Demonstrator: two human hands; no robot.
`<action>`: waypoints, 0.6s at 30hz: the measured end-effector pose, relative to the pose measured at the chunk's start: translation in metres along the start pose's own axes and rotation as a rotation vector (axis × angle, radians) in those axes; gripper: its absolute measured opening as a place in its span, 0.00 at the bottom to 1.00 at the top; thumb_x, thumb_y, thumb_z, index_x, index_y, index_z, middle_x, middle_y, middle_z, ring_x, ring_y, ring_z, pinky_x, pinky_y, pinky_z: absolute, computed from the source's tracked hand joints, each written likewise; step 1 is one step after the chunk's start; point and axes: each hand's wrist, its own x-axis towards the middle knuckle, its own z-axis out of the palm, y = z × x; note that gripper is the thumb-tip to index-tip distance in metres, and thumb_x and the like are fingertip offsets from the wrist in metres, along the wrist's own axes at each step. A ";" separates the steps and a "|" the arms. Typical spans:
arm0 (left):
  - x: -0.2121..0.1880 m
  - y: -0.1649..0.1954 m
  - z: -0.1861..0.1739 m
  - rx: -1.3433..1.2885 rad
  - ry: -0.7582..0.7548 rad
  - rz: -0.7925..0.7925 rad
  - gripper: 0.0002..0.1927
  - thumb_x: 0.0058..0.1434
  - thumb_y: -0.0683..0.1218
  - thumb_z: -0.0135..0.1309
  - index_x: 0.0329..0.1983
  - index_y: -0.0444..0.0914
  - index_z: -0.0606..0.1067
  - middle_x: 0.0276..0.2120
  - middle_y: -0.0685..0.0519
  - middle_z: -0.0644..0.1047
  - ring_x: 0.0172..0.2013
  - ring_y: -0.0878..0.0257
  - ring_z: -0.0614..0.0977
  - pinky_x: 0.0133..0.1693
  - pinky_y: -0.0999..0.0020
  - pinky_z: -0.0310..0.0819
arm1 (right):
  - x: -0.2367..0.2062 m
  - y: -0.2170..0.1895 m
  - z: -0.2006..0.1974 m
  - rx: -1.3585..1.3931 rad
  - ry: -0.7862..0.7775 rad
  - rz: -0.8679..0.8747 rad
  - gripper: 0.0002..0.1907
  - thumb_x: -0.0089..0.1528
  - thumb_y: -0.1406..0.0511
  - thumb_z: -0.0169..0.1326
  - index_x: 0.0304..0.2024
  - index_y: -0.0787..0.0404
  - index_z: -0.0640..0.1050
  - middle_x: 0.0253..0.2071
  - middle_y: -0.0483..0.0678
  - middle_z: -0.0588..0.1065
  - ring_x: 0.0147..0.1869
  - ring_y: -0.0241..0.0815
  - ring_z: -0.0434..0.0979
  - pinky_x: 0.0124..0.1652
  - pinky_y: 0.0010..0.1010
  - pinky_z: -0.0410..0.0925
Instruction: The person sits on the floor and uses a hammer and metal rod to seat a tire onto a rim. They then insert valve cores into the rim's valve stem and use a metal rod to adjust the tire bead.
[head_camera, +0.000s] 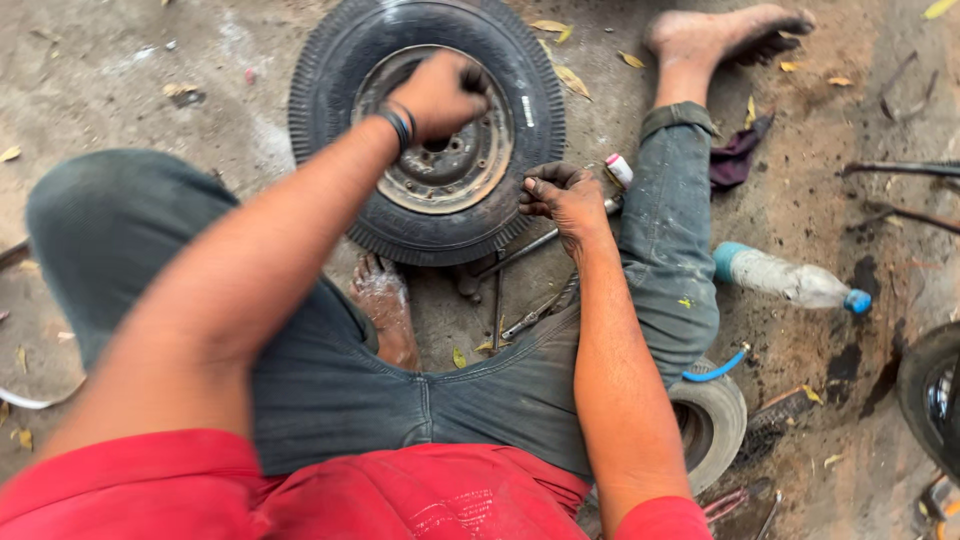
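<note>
Pressing fisted on the rusty rim (440, 160), left hand (440, 95); right hand (565, 197) pinches the tyre (330, 90) edge.

wheel (430, 130) lies between the legs, bottle (790, 282) to its right.

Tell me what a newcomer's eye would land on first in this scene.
The black rubber tyre on its rusty steel rim lies flat on the dirt, top centre. The left hand is fisted over the rim; the right hand grips the tyre's right edge. A clear plastic bottle lies at the right.
</note>
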 end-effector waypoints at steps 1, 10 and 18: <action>-0.007 0.014 -0.019 0.052 0.020 0.029 0.10 0.56 0.44 0.58 0.39 0.36 0.82 0.34 0.48 0.84 0.35 0.57 0.86 0.43 0.63 0.80 | 0.004 0.002 0.009 -0.095 -0.036 -0.030 0.06 0.61 0.72 0.62 0.40 0.68 0.80 0.31 0.47 0.79 0.33 0.38 0.80 0.34 0.31 0.76; -0.079 0.034 -0.081 -0.020 0.053 -0.278 0.09 0.56 0.46 0.60 0.35 0.35 0.81 0.28 0.46 0.80 0.29 0.60 0.79 0.34 0.62 0.75 | 0.061 0.055 0.099 -1.094 -0.121 -0.702 0.06 0.55 0.68 0.63 0.34 0.63 0.82 0.34 0.57 0.79 0.39 0.57 0.82 0.40 0.43 0.73; -0.051 -0.047 -0.062 0.408 0.020 -0.161 0.12 0.52 0.45 0.58 0.38 0.37 0.84 0.37 0.40 0.82 0.42 0.45 0.84 0.49 0.56 0.77 | 0.061 0.061 0.102 -1.378 -0.072 -0.619 0.05 0.55 0.66 0.62 0.32 0.61 0.82 0.39 0.57 0.78 0.45 0.60 0.79 0.45 0.49 0.72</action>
